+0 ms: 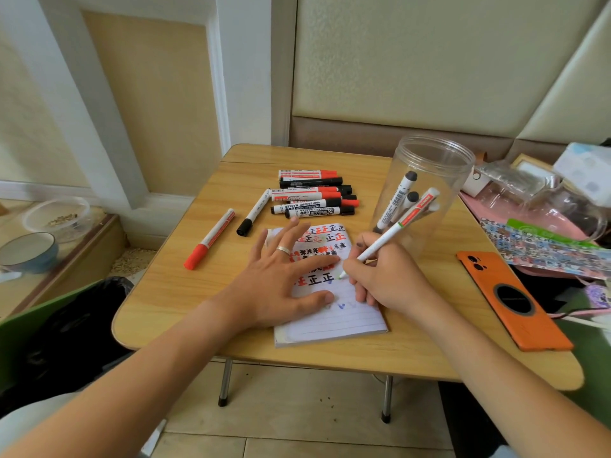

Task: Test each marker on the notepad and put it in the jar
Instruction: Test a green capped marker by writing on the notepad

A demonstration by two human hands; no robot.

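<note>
Testing step: right hand (390, 279) pinches a green marker (380, 246), tip on the notepad (330, 319) at frame centre | left hand (281, 282) spread flat, pinning the page | next, likely: cap it, drop into jar (426, 193), upper right | spare markers (314, 193) wait on bench (413, 352)

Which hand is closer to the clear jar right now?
Right. The right hand writes with a marker just in front of the jar; the left hand lies flat on the notepad, farther left.
</note>
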